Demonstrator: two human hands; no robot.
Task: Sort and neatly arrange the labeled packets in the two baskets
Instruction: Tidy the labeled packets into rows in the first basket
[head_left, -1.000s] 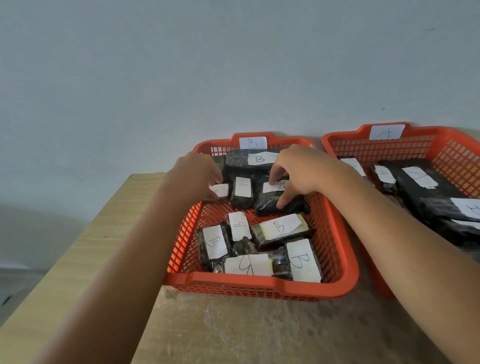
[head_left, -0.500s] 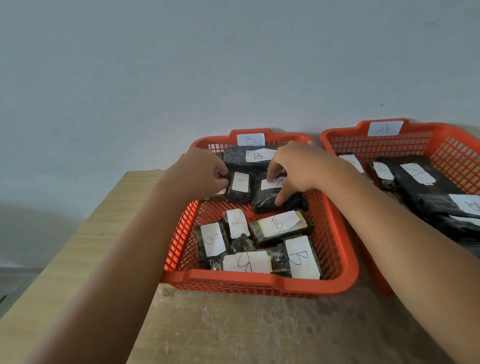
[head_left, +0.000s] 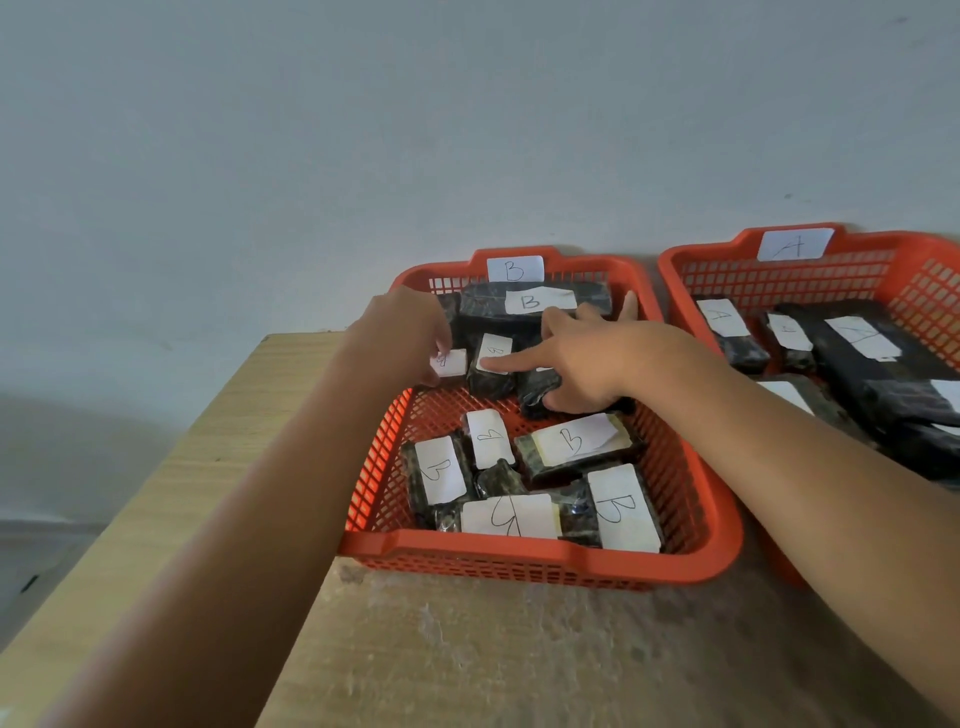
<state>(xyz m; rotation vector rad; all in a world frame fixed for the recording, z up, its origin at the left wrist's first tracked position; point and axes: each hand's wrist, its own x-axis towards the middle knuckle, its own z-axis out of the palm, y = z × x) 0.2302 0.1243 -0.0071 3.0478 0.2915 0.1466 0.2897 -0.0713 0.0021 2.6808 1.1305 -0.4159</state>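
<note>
Left hand (head_left: 415, 343) pinches a small B packet (head_left: 451, 362) while spread right hand (head_left: 587, 358) steadies neighbours at 12 o'clock of basket B (head_left: 545, 564), squaring the row.

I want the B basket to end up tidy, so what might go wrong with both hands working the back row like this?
1. The right hand lies spread across several dark packets; its index fingertip presses the middle packet's label, which might crease or peel.
2. The left hand pinches a small packet by the basket wall; a tug may knock its neighbour askew.
3. The front packets lie at mixed angles, some overlapping, and could get shoved further.
</note>
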